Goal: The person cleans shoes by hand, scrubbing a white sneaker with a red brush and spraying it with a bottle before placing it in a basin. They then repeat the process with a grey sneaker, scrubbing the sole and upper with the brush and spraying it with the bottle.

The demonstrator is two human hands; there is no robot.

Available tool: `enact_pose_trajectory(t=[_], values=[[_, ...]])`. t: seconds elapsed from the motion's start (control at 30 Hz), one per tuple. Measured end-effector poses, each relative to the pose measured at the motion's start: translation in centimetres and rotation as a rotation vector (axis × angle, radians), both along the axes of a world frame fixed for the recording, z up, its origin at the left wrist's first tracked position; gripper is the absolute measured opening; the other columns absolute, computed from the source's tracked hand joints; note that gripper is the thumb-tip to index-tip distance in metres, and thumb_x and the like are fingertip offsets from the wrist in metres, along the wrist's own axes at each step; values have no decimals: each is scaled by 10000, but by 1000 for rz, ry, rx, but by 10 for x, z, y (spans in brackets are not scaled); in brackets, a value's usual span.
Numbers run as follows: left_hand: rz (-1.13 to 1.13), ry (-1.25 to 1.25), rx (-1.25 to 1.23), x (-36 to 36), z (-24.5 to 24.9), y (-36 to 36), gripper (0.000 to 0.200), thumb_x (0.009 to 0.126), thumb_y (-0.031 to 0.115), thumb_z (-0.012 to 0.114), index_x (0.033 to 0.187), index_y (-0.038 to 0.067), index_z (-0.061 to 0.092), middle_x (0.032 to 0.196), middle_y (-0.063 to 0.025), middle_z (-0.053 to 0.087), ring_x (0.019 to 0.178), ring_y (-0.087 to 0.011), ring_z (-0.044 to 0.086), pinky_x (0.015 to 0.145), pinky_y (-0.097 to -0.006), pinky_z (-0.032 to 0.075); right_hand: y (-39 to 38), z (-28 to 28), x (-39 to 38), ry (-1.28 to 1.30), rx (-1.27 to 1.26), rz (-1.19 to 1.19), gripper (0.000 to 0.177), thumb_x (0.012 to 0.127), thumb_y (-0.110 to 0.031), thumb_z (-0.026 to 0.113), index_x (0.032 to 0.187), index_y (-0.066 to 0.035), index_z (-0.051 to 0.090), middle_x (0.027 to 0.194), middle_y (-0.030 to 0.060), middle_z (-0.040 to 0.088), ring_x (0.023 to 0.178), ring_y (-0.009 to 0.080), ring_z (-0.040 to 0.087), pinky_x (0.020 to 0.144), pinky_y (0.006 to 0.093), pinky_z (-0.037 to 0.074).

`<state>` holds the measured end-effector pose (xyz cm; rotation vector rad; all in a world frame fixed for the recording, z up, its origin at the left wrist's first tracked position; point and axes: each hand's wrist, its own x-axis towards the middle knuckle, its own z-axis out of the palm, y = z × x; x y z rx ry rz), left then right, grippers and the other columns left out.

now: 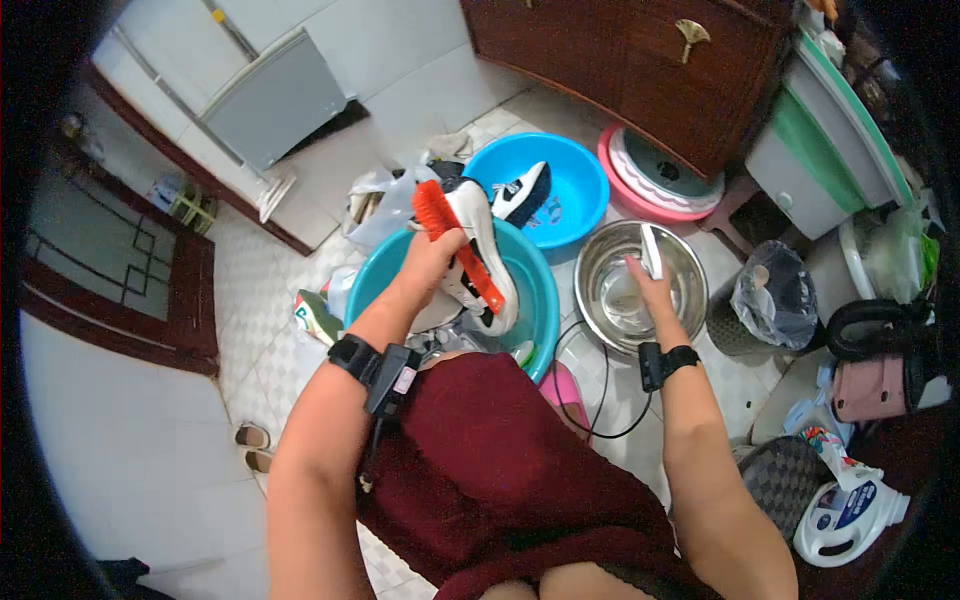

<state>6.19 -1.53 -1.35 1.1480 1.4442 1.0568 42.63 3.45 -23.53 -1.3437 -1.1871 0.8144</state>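
Note:
My left hand [440,258] is closed around an orange-red scrubbing brush [434,212], bristles facing up and to the left. Right behind the brush is a white sneaker [482,225], sole edge to the right, above a teal basin [548,310]; whether my fingers also grip it is hidden. My right hand [652,290] is over a stainless steel bowl [590,300], closed on a slim white object [651,250] whose kind I cannot make out. A blue basin [580,185] beyond holds another shoe [525,195], white with a dark opening.
A lined waste bin [770,300] stands to the right, with a white detergent jug [848,525] lower down. Stacked pink and white basins [650,195] sit under a dark wooden cabinet [600,60]. A black cable [605,430] hangs between my arms. Plastic bags [385,205] lie left of the basins.

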Motion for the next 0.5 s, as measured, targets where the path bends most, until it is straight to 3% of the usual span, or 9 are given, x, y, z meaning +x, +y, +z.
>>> enact_pose_trajectory(t=[0.07,0.1,0.2,0.23,0.33,0.43,0.5], values=[[-12,-30,-1,-2,-2,0,290,752,209,561,950,0,595,825,-50,598,713,-148,542,648,-290,438,3,24,-6,-102,77,62,426,790,-227,720,1151,-44,588,921,69,639,840,148,594,779,295,468],[0,-29,3,-1,-2,0,289,752,206,559,950,-1,594,823,-50,597,712,-149,543,648,-291,439,3,39,-9,-140,-5,108,360,796,-228,698,1094,-42,618,896,81,643,819,168,606,758,306,471],[10,-2,-26,-3,0,-2,291,754,197,552,962,-4,588,824,-49,594,705,-151,549,640,-290,443,10,61,-28,-298,249,168,309,790,-210,681,1044,-41,635,904,109,645,808,207,619,750,316,475],[0,9,-31,-3,5,-4,291,755,196,551,964,-3,586,824,-48,593,704,-150,549,638,-289,443,3,94,-38,-500,337,212,277,781,-189,667,1019,-50,637,890,132,643,803,238,626,761,325,480],[-18,-5,-22,-5,-1,-3,285,756,198,553,966,6,584,818,-46,592,703,-145,550,633,-287,445,-5,151,-68,-343,409,413,250,788,-200,659,991,-57,637,851,118,642,776,239,624,733,323,483],[-17,-10,-17,-4,-2,1,285,758,204,562,969,15,586,814,-41,592,707,-142,552,640,-287,445,-13,194,-90,-231,161,627,252,791,-226,665,985,-68,637,821,96,642,744,235,621,702,318,484],[-17,17,-50,-3,0,1,290,759,207,567,980,21,588,822,-37,593,714,-140,553,648,-289,446,-16,216,-107,-335,136,648,258,794,-241,668,984,-69,637,829,86,649,740,219,623,687,314,485]])
